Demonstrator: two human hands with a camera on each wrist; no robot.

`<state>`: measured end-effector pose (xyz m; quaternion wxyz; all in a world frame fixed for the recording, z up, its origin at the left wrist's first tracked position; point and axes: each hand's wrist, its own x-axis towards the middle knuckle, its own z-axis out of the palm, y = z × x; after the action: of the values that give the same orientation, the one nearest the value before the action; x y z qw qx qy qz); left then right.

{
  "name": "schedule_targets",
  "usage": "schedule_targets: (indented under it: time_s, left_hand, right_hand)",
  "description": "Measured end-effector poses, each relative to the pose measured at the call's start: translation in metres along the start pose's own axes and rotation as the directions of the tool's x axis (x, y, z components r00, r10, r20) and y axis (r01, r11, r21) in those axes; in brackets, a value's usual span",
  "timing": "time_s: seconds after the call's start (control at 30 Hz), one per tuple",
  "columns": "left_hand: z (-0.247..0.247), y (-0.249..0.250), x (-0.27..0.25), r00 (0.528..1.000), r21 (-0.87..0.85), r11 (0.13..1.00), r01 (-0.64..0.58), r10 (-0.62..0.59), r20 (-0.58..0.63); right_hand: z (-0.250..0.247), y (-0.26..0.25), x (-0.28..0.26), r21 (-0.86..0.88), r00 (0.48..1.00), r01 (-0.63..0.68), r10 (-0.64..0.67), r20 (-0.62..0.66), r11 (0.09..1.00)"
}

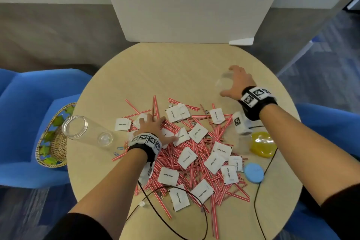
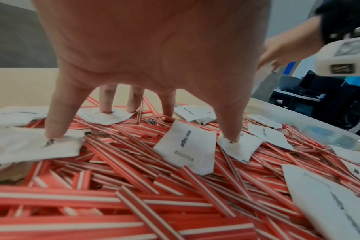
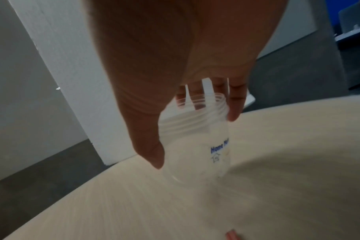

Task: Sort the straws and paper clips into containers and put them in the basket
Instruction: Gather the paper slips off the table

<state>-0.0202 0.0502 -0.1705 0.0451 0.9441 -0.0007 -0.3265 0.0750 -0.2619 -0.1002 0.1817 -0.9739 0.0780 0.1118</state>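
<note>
Many red-striped straws (image 1: 194,161) criss-cross mid-table, no common axis, sugar packets (image 1: 187,157) on top. Bare table (image 1: 165,68) far. Left hand (image 1: 151,124) spread, fingertips pressing pile. Right hand (image 1: 236,84) grips small clear jar (image 3: 197,142), far right. Large jar (image 1: 87,130) lies sideways, mouth toward left edge; basket (image 1: 51,142) beyond it.

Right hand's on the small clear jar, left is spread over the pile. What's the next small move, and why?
Probably bring the small clear jar, which the right hand grips at its open rim, closer to the pile. It stands apart from the straws. The left hand only presses flat on sugar packets, holding nothing yet.
</note>
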Motion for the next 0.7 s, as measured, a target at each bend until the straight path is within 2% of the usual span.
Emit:
schedule_targets:
  time_s: [0.1,0.17,0.23,0.37,0.5,0.63,0.7]
  left_hand:
    - [0.002,-0.004,0.0,1.0,0.001,1.0,-0.004,0.004,0.0]
    - [0.002,-0.006,0.002,1.0,0.002,1.0,-0.005,0.005,-0.007]
    - [0.004,-0.007,0.005,1.0,0.002,1.0,0.0,0.0,-0.016]
    - [0.007,-0.007,0.009,0.999,-0.01,1.0,-0.003,0.003,-0.048]
    - [-0.001,-0.004,0.008,1.0,-0.009,1.0,0.01,-0.01,-0.029]
    - [-0.024,0.007,0.015,0.995,0.003,0.998,0.06,-0.06,0.078]
    - [-0.033,0.01,0.027,0.995,-0.003,0.997,0.078,-0.078,0.062]
  right_hand:
    - [0.022,-0.04,0.023,0.049,0.997,0.071,-0.073,0.03,0.996]
    - [0.036,-0.055,0.034,0.015,0.993,0.095,-0.096,0.072,0.995]
    - [0.049,-0.06,0.041,-0.035,0.986,0.118,-0.113,0.125,0.992]
    - [0.059,-0.055,0.047,-0.011,0.977,0.131,-0.127,0.171,0.991]
    - [0.051,-0.025,0.035,0.091,0.99,-0.022,0.009,0.14,0.996]
    - [0.056,0.013,0.004,0.034,0.94,-0.169,0.151,0.307,0.985]
    - [0.064,0.021,-0.009,0.021,0.934,-0.186,0.17,0.313,0.982]
